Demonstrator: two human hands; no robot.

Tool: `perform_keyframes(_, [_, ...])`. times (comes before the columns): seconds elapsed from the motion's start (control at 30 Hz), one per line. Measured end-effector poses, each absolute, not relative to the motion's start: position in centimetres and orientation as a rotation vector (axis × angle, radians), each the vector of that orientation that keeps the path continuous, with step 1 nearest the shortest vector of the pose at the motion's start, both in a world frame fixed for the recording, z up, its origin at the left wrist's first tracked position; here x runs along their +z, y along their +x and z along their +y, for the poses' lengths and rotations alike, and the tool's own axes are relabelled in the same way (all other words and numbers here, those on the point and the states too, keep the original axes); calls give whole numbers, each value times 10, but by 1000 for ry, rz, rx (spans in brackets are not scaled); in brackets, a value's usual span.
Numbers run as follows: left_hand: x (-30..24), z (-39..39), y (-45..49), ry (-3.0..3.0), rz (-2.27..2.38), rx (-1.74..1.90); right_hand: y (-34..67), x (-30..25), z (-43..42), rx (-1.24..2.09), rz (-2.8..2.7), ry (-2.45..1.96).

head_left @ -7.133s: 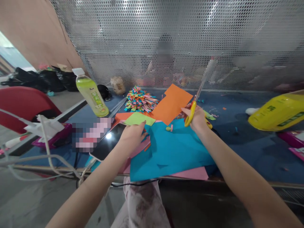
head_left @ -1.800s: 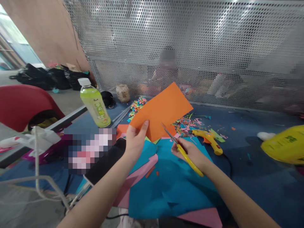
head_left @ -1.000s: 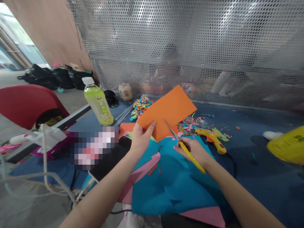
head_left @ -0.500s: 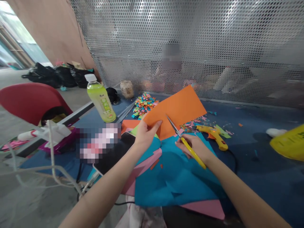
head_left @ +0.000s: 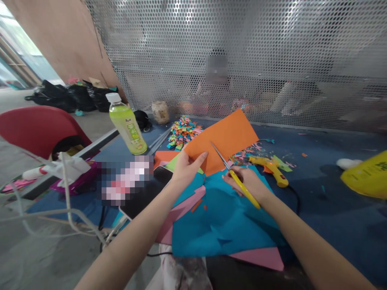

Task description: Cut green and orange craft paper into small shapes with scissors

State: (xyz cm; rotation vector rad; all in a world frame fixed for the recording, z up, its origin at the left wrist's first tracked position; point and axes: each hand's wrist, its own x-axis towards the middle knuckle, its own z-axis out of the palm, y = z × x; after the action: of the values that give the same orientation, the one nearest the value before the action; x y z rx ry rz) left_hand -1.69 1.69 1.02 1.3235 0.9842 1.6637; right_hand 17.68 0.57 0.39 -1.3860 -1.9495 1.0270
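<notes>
My left hand (head_left: pixel 189 163) pinches the left end of an orange sheet (head_left: pixel 226 135), thumb on top, and holds it tilted above the table. My right hand (head_left: pixel 246 183) grips yellow-handled scissors (head_left: pixel 240 185); their blades lie over the sheet's lower middle, pointing up and left. I cannot tell whether the blades are parted. Beneath both hands lies a blue sheet (head_left: pixel 229 225), with pink sheets (head_left: pixel 263 257) sticking out under it and small orange scraps (head_left: pixel 198 204) on top.
A yellow glue gun (head_left: pixel 270 167) lies right of my hands, beside loose scraps (head_left: pixel 249 153). Behind are a pile of colourful cut pieces (head_left: pixel 183 133) and a jar (head_left: pixel 160 112). To the left stand a green drink bottle (head_left: pixel 128 127), a black tablet-like device (head_left: pixel 148 193) and white cables (head_left: pixel 68 201).
Both hands, the orange sheet and the scissors keep nearly the same pose. The whole view has shifted slightly, and the sheet's right end sits a little further left.
</notes>
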Motion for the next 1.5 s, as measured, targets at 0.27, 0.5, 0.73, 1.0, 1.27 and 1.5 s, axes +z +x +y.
perform_keyframes(0.27, [22,7,-14,1245,886,1270,176,13,2,1161,-1718,-1404])
perform_keyframes(0.5, [19,14,-19,1135,949,1516,177,14,4,1125,-1736,-1409])
perform_keyframes(0.73, [20,18,-27,1288,1056,1750,184,4,11,1102,-1835,-1393])
perform_keyframes(1.0, [19,20,-33,1334,1138,1880,187,14,9,1067,-1973,-1318])
perform_keyframes(1.27, [28,10,-34,1601,1300,2002,189,20,8,971,-2091,-1270])
perform_keyframes(1.5, [27,11,-35,1572,1298,2084,191,18,8,1015,-2116,-1244])
